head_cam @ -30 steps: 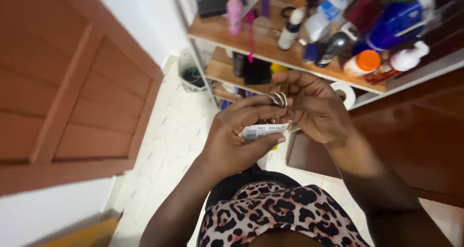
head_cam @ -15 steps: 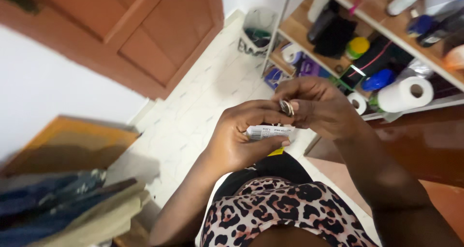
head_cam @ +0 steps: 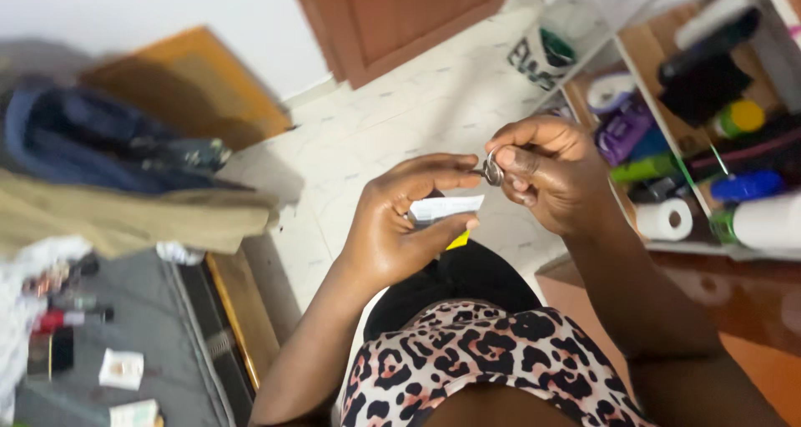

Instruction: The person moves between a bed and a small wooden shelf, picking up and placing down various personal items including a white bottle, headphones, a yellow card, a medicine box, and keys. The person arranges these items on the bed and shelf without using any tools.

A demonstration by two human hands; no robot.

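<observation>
Pinching a metal ring (head_cam: 492, 171) w/ right hand (head_cam: 546, 176) fingertips; left hand (head_cam: 400, 227) clamps a small white tube (head_cam: 445, 207). Shelf unit (head_cam: 659, 118) beside holds bottles, tissue roll (head_cam: 665, 219); white bin (head_cam: 555, 39) w/ green stuff.

The view swings left: the shelf (head_cam: 717, 118) slides to the right edge, the door (head_cam: 400, 14) shrinks to the top, and heaped clothes (head_cam: 125, 185) come into sight at left
</observation>
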